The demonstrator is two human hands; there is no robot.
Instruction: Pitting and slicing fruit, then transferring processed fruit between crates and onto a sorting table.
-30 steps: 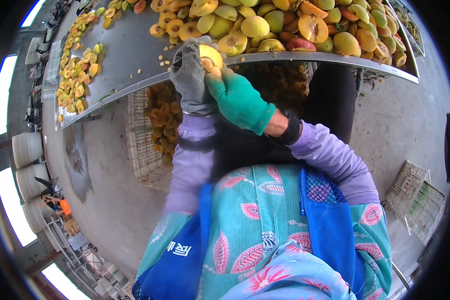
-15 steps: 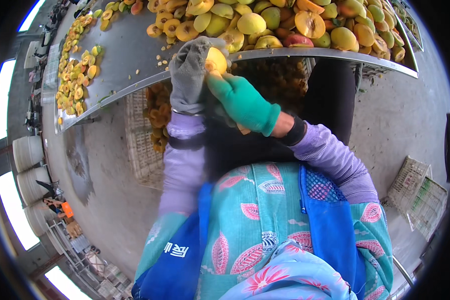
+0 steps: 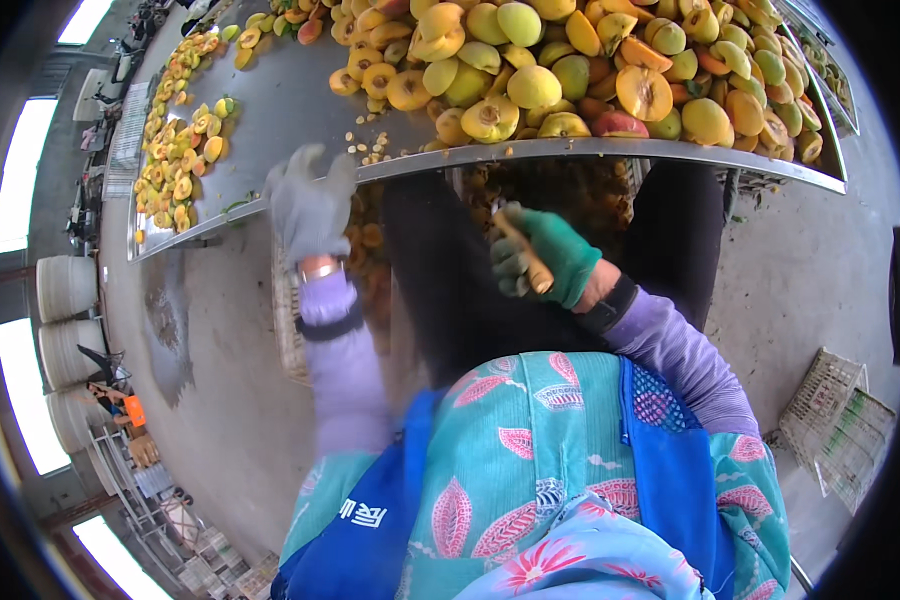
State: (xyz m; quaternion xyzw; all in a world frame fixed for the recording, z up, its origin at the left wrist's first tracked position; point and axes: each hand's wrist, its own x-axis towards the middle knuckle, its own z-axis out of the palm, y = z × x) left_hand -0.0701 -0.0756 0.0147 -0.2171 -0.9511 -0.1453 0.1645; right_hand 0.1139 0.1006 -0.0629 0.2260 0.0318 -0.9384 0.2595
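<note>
Head view: the yellow fruit both hands were working half a second ago is gone from them. The left hand [image 3: 310, 207], in a grey glove, now hangs open with fingers spread beside the rim of the metal tabletop [image 3: 300, 120], holding nothing. The right hand [image 3: 545, 258], in a green glove, has dropped below the tabletop edge and is closed round a tan-handled tool [image 3: 523, 250], probably a pitting knife; the blade is not visible. Hands well apart. Reads as one fruit finished and released. Piled fruit [image 3: 570, 65] on the tabletop: yellow-green whole ones mixed with orange cut halves, hollow-side up. Loose pits [image 3: 368, 145] lie scattered near the edge. A crate [image 3: 292, 310] sits below.
</note>
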